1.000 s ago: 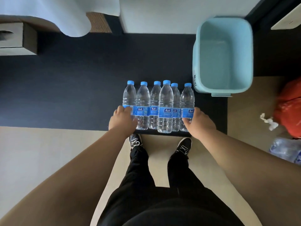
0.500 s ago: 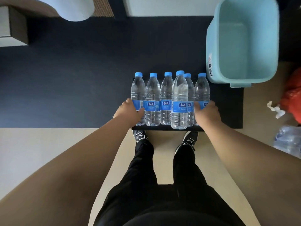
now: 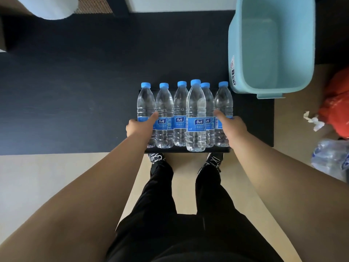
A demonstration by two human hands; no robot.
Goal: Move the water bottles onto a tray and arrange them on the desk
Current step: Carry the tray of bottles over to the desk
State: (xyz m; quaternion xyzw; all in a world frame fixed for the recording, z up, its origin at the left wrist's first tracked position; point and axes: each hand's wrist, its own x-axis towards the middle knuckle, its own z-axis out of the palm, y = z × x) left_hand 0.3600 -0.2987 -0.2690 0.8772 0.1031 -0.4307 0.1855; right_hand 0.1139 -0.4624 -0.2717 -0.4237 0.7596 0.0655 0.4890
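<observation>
Several clear water bottles [image 3: 181, 110] with blue caps and blue labels stand upright in a tight group on a black tray [image 3: 187, 150]. One bottle stands in front of the row. My left hand [image 3: 139, 127] grips the tray's left side, its thumb laid against the outer left bottles. My right hand [image 3: 232, 125] grips the right side, thumb against the outer right bottle. The fingers under the tray are hidden. The tray's front edge sits over the tips of my shoes.
A dark mat [image 3: 75, 91] covers the floor ahead. A light blue plastic bin [image 3: 233, 53] stands at the back right. Further right lie a red bag [image 3: 338, 104], crumpled tissue [image 3: 311, 120] and a wrapped pack of bottles [image 3: 330, 157]. A white roll [image 3: 52, 6] is at the top left.
The tray with the bottles has come up toward me and looks larger. Both thumbs now stretch up along the outer bottles. The bin has shifted right in view.
</observation>
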